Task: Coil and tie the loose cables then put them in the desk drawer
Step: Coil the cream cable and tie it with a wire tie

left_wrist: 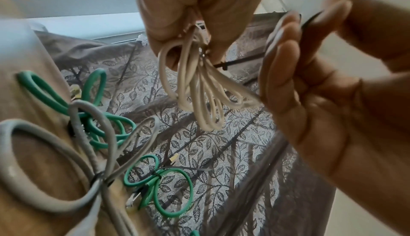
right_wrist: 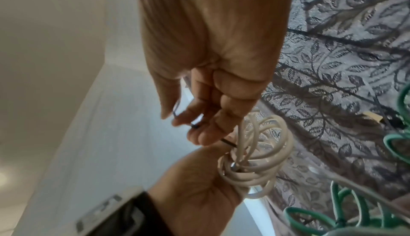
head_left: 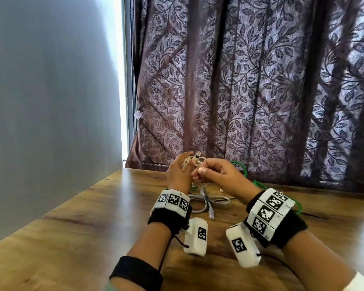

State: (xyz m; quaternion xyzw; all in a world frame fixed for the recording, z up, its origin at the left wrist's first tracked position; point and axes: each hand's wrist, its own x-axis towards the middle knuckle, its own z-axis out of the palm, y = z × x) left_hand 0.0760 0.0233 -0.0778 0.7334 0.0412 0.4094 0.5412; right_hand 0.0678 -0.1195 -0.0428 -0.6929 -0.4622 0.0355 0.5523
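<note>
A thin white cable (head_left: 198, 162) wound into a small coil hangs above the wooden desk (head_left: 93, 217). My left hand (head_left: 184, 164) grips the coil at its gathered middle, and its loops (left_wrist: 199, 90) dangle below the fingers. A black cable tie (left_wrist: 239, 60) sticks out sideways from the coil (right_wrist: 261, 160). My right hand (head_left: 200, 175) is just right of the coil and pinches the free end of the tie (right_wrist: 229, 143) between thumb and fingers. No drawer is in view.
A grey cable (head_left: 206, 203) bound with a black tie lies on the desk under my hands. Green cable bundles (left_wrist: 95, 120), also tied, lie behind it by the leaf-patterned curtain (head_left: 240, 80). A wall (head_left: 51, 101) bounds the desk's left side.
</note>
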